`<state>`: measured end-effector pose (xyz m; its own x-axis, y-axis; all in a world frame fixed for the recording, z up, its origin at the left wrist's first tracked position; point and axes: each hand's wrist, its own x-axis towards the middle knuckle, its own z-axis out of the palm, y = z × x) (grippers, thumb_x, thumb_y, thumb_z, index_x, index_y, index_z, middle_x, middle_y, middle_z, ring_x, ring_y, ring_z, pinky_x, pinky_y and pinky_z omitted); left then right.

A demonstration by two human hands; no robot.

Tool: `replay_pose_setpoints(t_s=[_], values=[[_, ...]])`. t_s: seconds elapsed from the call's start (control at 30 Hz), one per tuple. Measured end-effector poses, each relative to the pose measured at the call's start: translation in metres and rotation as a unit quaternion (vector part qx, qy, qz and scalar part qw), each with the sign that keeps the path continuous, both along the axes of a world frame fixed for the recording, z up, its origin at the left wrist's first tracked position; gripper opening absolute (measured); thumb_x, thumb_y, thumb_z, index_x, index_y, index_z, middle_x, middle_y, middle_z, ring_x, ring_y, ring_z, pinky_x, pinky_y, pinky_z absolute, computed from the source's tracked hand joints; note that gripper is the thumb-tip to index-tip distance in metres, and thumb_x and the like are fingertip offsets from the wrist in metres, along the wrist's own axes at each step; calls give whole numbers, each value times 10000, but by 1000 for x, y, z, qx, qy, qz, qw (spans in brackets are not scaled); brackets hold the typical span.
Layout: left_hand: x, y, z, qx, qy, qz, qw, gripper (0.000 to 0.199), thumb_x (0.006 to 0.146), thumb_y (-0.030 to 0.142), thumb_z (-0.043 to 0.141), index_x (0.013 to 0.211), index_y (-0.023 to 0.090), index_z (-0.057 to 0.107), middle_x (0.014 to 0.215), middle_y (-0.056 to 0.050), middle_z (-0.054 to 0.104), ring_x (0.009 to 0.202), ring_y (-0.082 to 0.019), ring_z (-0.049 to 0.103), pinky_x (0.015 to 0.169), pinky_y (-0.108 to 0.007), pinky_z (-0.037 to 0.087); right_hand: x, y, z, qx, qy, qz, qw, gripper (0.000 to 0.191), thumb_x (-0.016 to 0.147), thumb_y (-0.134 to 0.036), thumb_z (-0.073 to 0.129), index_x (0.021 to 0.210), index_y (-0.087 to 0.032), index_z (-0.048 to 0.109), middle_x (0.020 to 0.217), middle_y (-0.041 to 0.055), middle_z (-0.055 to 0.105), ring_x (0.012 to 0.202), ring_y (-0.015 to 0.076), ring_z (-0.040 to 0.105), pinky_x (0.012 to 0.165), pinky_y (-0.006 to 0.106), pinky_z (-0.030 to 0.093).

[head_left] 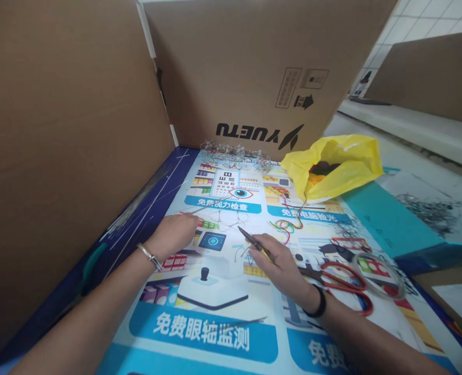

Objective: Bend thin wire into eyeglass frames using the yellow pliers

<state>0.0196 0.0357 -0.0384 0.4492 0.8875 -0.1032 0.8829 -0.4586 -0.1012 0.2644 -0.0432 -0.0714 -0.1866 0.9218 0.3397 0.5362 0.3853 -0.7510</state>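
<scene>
My left hand, with a silver bangle at the wrist, is closed over the left part of the printed poster. Thin wire pieces extend from its fingertips toward the upper right. My right hand, a black band on its wrist, is wrapped round yellow-handled pliers, whose dark tip points up and left. A few thin wires lie just left of the right fingers. Beyond the two hands, fine wire loops rest on the poster. The two hands are apart.
A yellow bag with dark and orange contents stands at the back right, coloured cords beside it. Red-handled scissors and a clear roll lie right. Cardboard walls rise behind and left. Tangled wire lines the back.
</scene>
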Motion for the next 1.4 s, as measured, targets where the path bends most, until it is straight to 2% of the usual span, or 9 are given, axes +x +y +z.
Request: replay_pose_setpoints(t_s=[0.13,0.33,0.43,0.53,0.7,0.83,1.07,1.23,1.4], values=[[3,-1,-1,-10,4,13,1000,327,862,126,302,963,125,614,942,-168,645,818,-262,645,669,-352,473,0,-1,-1,8,5,6,1000,194,843,-332,512,942,-190,600,851,57,623,769,163,577,703,285,468],[1,-2,12,-12,-32,16,999,244,877,217,338,897,146,571,914,-130,647,774,-236,625,629,-318,428,1,-1,-2,24,2,9,1000,194,836,-329,524,952,-190,595,835,52,625,759,162,581,697,288,472],[2,-4,20,-36,-94,39,994,186,861,251,371,874,169,537,796,-82,638,678,-205,589,578,-288,385,0,-1,-3,23,3,9,1000,193,837,-330,523,954,-196,597,837,51,627,762,164,580,698,289,471],[10,-11,23,-81,-201,5,976,110,823,203,399,788,187,502,668,-4,580,602,-149,528,551,-247,344,0,-1,-1,18,7,4,1000,197,832,-334,532,958,-195,595,863,54,628,785,168,581,714,289,466],[36,-33,19,-101,-328,-9,939,77,806,167,403,775,199,466,661,21,566,588,-126,506,529,-227,311,-3,-8,8,-66,44,13,997,212,855,-353,499,946,-189,597,868,32,622,801,153,573,715,261,446],[51,-48,14,-105,-320,5,941,63,803,157,425,794,199,471,676,3,585,595,-139,537,533,-233,316,-10,-13,11,-120,63,20,991,182,836,-344,523,906,-193,598,791,-5,593,733,129,543,655,233,427],[59,-53,2,-111,-348,22,931,63,795,157,430,816,195,475,684,-9,602,615,-158,560,550,-248,343,-16,-14,5,-142,79,28,986,107,796,-285,541,800,-190,589,688,-28,535,640,106,486,574,206,390],[58,-51,-2,-198,-455,5,868,83,824,197,444,791,194,520,650,18,596,625,-133,561,590,-238,385,-14,-13,8,-164,108,32,980,101,791,-255,518,720,-186,536,637,-42,486,608,94,447,557,198,364],[62,-53,-6,-306,-552,64,773,190,842,319,469,743,174,543,525,50,498,485,-94,487,496,-207,371,-13,-12,9,-178,121,30,976,125,795,-272,515,703,-187,514,631,-43,480,609,96,432,564,204,351]])
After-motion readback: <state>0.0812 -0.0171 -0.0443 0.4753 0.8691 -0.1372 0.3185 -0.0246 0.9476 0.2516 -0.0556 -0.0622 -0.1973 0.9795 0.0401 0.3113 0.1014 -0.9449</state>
